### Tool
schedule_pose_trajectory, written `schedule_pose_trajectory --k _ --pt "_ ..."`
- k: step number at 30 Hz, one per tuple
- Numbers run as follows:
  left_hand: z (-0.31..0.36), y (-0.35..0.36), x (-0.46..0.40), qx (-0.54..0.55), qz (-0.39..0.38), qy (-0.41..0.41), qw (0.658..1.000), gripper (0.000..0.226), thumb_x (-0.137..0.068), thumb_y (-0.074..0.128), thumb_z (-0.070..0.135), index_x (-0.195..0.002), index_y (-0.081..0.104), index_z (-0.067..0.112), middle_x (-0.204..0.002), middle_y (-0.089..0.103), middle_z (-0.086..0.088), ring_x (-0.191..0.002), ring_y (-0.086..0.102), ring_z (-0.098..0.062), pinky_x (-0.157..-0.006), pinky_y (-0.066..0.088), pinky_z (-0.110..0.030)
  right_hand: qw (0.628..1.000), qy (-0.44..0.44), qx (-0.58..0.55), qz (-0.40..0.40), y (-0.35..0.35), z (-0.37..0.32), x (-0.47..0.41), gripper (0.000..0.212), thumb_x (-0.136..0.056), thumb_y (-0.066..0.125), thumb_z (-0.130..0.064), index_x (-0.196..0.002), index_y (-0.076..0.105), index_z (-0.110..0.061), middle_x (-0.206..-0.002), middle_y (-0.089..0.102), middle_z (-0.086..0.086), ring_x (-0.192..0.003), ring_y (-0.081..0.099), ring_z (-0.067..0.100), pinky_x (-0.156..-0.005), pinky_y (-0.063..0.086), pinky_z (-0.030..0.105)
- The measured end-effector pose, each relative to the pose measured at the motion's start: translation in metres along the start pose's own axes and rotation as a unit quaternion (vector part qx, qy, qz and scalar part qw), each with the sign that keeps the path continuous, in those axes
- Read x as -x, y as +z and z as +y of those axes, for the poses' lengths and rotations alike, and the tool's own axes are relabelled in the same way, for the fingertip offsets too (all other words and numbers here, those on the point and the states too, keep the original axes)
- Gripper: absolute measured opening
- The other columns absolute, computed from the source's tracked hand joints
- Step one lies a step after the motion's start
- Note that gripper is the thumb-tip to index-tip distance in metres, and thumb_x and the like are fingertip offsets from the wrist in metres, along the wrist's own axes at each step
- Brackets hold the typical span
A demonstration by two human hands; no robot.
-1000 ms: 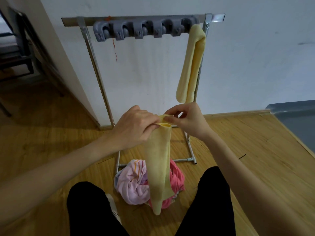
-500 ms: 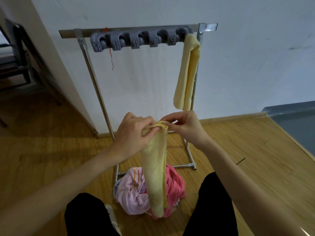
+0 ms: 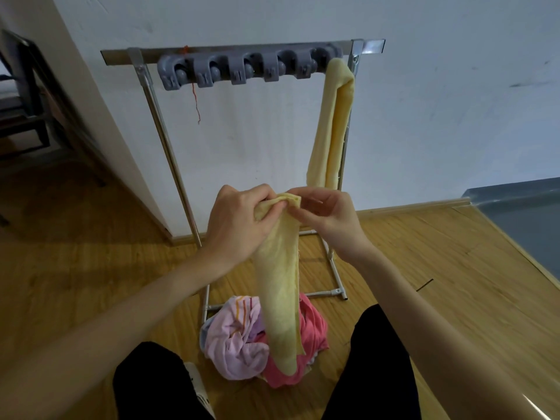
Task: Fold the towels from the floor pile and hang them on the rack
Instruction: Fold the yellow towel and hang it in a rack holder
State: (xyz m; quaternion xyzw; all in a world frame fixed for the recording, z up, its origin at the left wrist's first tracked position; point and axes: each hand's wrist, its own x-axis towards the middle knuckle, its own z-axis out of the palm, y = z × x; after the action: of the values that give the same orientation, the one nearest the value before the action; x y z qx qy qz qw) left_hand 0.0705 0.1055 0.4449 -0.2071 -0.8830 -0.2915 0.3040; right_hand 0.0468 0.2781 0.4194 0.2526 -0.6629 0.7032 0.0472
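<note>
A pale yellow towel, folded into a long narrow strip, hangs down from my two hands. My left hand grips its top end with curled fingers. My right hand pinches the same top edge from the right. The strip's lower end dangles over the floor pile of pink, lilac and red towels between my knees. Behind stands the metal rack with a grey row of clips on its top bar. Another folded yellow towel hangs at the rack's right end.
The rack stands against a white wall on a wooden floor. Dark furniture sits at the far left beyond the wall corner. A grey mat or step lies at the right edge. My black-clad knees frame the pile.
My hands have drawn closer together at the towel's top, gathering it narrower. The view has tilted down, so the rack sits lower in frame.
</note>
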Motion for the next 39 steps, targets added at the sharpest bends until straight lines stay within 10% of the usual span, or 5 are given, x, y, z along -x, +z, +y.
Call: schedule_pose_trajectory --k 11,17,23,32,39 --pt "-0.029 -0.019 0.018 -0.197 0.056 0.179 0.962 0.026 -0.088 0.066 0.025 -0.105 0.066 0.006 -0.097 0.069 -0.007 -0.090 0.061 -0.021 -0.081 0.039 -0.036 0.993 -0.040 0.108 0.011 0.012 0.005 -0.024 0.021 -0.090 0.055 0.004 -0.104 0.067 -0.005 -0.103 0.067 0.010 -0.097 0.065 0.021 -0.080 0.055 0.030" --pt "-0.055 -0.008 0.049 0.029 -0.022 -0.082 0.996 0.065 -0.071 0.080 0.034 -0.125 0.050 0.015 -0.117 0.055 0.003 -0.107 0.050 -0.003 -0.092 0.043 -0.022 0.998 0.005 0.056 0.028 0.013 0.004 -0.030 0.019 -0.091 0.054 -0.001 -0.105 0.067 -0.003 -0.099 0.069 0.005 -0.087 0.064 0.017 -0.074 0.053 0.038" --pt "-0.096 0.034 0.078 0.184 -0.260 -0.236 0.918 0.038 -0.064 0.085 0.013 -0.093 0.071 0.033 -0.087 0.072 0.011 -0.083 0.066 -0.005 -0.083 0.054 -0.040 0.998 0.034 0.023 0.048 0.020 -0.003 -0.034 0.018 -0.089 0.057 -0.005 -0.102 0.068 -0.004 -0.091 0.067 0.003 -0.073 0.059 0.017 -0.065 0.049 0.038" --pt "-0.102 0.090 0.093 0.199 -0.253 -0.288 0.902 0.026 -0.074 0.080 0.023 -0.084 0.072 0.002 -0.081 0.072 -0.010 -0.069 0.065 -0.007 -0.065 0.051 -0.020 0.994 0.056 -0.028 0.086 0.027 -0.011 -0.034 0.016 -0.088 0.059 -0.008 -0.101 0.069 -0.007 -0.095 0.067 0.011 -0.082 0.062 0.025 -0.066 0.052 0.036" --pt "-0.111 0.105 0.108 0.294 -0.224 -0.395 0.841 0.017 -0.090 0.063 0.016 -0.105 0.064 0.008 -0.096 0.067 -0.005 -0.086 0.063 -0.013 -0.067 0.048 -0.009 0.928 0.137 -0.002 0.347 -0.007 0.020 -0.030 0.019 -0.088 0.053 -0.004 -0.100 0.067 -0.008 -0.093 0.066 0.008 -0.089 0.063 0.023 -0.072 0.055 0.034"
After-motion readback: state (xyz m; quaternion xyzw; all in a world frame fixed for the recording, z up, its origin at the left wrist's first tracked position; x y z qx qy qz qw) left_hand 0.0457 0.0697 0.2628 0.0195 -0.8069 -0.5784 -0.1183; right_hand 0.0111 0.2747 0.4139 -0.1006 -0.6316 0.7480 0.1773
